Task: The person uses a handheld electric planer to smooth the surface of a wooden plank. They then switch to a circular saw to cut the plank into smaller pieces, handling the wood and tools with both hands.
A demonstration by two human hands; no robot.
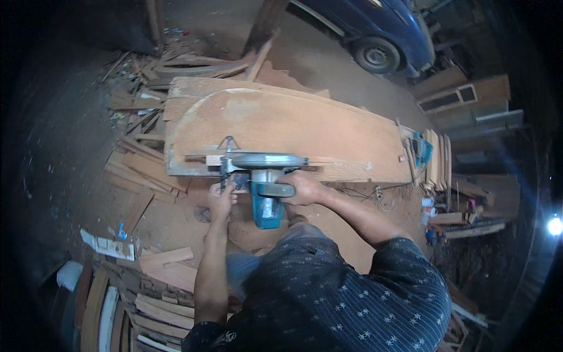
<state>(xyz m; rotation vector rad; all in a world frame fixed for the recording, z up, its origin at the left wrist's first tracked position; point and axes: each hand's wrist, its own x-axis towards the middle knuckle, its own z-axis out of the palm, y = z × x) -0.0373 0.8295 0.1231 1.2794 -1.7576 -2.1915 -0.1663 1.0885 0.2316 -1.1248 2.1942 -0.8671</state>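
A teal and grey circular saw (267, 205) stands at the near edge of a dusty wooden board (305, 129), its long rounded guard (264, 160) lying left to right. My right hand (302, 188) is wrapped around the saw's dark handle (277, 190). At the saw's front, the fingers of my left hand (221, 202) are closed at the edge of its dark metal base (225, 170). A narrow strip of wood (214, 159) shows just left of the guard. The saw hides its blade and any cut beneath it.
Wood offcuts (141, 167) are heaped left of the board, and more pieces (164, 311) lie stacked at lower left. A second teal power tool (421, 149) rests at the board's right end. Cables (381, 199) hang below the near edge. A dark blue car (375, 35) stands beyond.
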